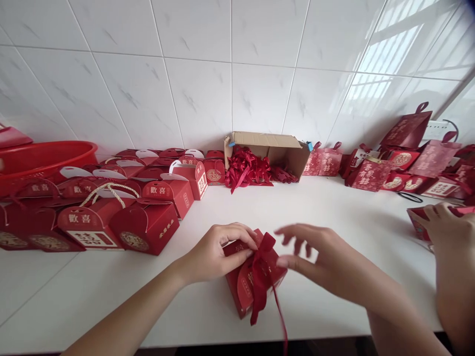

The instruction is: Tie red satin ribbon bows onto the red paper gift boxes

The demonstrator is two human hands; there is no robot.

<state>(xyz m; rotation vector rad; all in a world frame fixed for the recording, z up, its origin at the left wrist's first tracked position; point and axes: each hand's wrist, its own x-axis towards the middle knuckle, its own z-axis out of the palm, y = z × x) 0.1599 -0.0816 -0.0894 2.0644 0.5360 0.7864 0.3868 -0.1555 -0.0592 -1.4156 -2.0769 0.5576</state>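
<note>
A small red gift box (237, 291) with gold lettering stands on the white table in front of me. Tied at its top is a dark red ribbon bow (264, 252), one thin ribbon end trailing over the table's front edge. My left hand (218, 252) reaches over the box from the left, thumb and fingers pinched at the bow's left side. To the right of the box, my right hand (315, 247) has its fingers spread and curved, with nothing visible between them; its thumb tip is close to the box's right side.
Many red gift boxes (144, 232) stand at left beside a red plastic basket (74, 148). An open cardboard box (265, 139) holds red ribbon bows (247, 168). More red boxes (371, 173) are stacked at right. Another person's hand (445, 227) rests on a box at the right edge.
</note>
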